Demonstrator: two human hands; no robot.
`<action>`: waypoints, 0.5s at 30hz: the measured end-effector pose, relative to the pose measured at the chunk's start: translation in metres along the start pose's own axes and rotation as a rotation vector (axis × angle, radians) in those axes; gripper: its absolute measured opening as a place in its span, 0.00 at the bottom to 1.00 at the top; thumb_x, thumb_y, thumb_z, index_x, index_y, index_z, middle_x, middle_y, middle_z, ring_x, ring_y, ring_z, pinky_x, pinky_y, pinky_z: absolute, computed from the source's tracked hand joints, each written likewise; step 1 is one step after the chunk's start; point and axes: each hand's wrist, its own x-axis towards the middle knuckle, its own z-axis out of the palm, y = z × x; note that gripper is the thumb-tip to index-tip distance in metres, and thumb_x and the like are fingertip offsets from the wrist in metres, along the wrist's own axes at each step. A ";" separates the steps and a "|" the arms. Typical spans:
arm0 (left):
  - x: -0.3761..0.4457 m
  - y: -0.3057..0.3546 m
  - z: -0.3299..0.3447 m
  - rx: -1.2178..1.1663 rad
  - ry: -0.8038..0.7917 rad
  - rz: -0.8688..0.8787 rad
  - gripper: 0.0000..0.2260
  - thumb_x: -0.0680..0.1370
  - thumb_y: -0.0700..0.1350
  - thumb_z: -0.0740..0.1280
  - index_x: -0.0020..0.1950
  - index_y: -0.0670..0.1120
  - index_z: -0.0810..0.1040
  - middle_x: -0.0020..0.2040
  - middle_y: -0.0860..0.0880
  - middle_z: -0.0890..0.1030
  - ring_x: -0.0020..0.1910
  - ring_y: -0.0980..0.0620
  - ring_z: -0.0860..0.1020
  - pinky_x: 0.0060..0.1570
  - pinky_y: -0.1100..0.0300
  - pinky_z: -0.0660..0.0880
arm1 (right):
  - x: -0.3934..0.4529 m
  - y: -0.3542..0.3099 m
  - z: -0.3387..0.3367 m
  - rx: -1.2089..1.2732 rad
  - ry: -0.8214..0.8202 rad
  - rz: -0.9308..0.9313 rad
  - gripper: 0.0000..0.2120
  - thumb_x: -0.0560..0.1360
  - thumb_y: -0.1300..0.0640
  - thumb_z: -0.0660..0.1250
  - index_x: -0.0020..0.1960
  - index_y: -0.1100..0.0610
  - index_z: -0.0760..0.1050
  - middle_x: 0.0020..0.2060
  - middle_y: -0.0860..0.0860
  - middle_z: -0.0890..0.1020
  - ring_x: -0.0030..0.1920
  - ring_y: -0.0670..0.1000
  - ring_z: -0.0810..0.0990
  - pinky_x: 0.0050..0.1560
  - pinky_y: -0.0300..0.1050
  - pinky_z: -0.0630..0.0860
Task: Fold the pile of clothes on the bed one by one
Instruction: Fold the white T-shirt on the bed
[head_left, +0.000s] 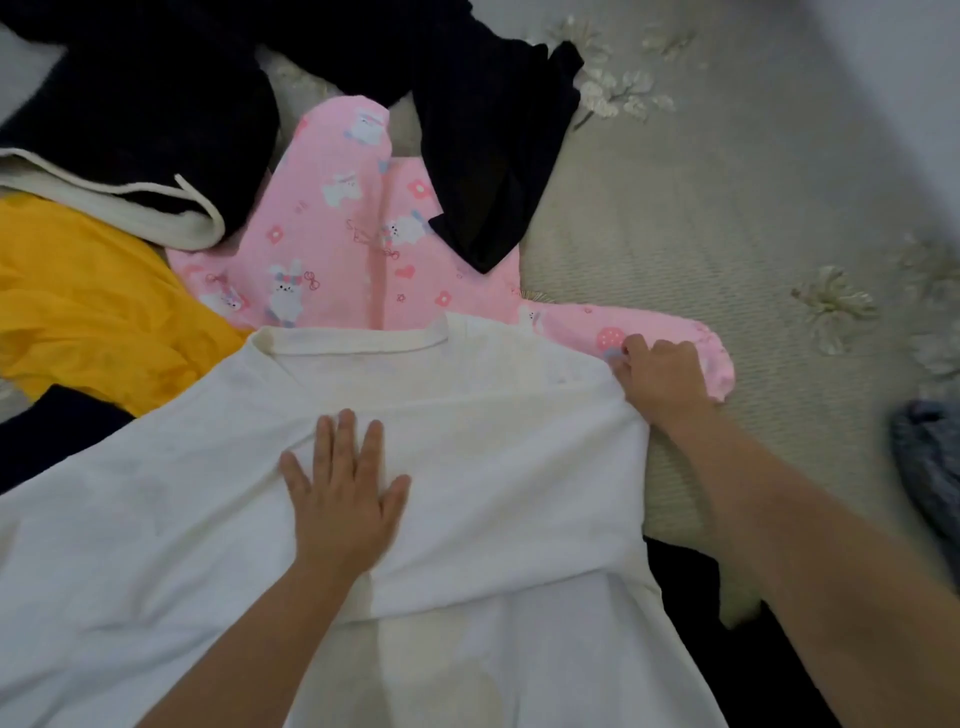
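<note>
Head view: left hand (343, 499) flat on white shirt (156, 519); right hand (660, 371) pinches its shoulder.

The pink cloth (353, 249) with bunnies has some small curly writing on it. It is too blurry to read. No other words or numbers show.

Out past the right hand (662, 371), a beige ribbed bedspread (701, 223) runs to the far edge. It is stitched with pale embroidered flowers. 1 flower spray (618, 93) lies well beyond the hand's knuckles, and 1 larger bloom (831, 306) sits off to the hand's right, a little further out than the fingers. A plain pale wall (909, 62) fills the far corner on that same side. Nearer than the hand and further right, a mottled grey-blue fabric (930, 467) pokes in at the edge — too blurred to say what it is.
</note>
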 end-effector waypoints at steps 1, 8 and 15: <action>0.001 0.000 0.002 -0.003 -0.004 0.000 0.35 0.79 0.60 0.41 0.60 0.36 0.76 0.62 0.32 0.73 0.59 0.29 0.72 0.49 0.26 0.63 | 0.001 0.001 0.006 -0.016 0.054 -0.038 0.11 0.66 0.58 0.66 0.33 0.67 0.76 0.19 0.63 0.73 0.20 0.58 0.75 0.28 0.48 0.74; 0.013 -0.003 0.015 0.001 0.095 0.009 0.31 0.71 0.55 0.51 0.63 0.35 0.74 0.64 0.31 0.70 0.64 0.28 0.67 0.55 0.25 0.58 | 0.022 0.012 0.026 -0.083 -0.267 -0.111 0.22 0.80 0.48 0.52 0.68 0.60 0.64 0.54 0.65 0.77 0.56 0.59 0.73 0.54 0.50 0.59; 0.017 0.040 -0.005 -0.048 0.199 0.131 0.22 0.70 0.41 0.59 0.62 0.32 0.72 0.64 0.31 0.70 0.65 0.32 0.67 0.62 0.32 0.57 | -0.075 0.007 0.004 0.481 0.162 0.134 0.17 0.73 0.59 0.63 0.55 0.72 0.73 0.48 0.66 0.79 0.49 0.66 0.77 0.54 0.49 0.65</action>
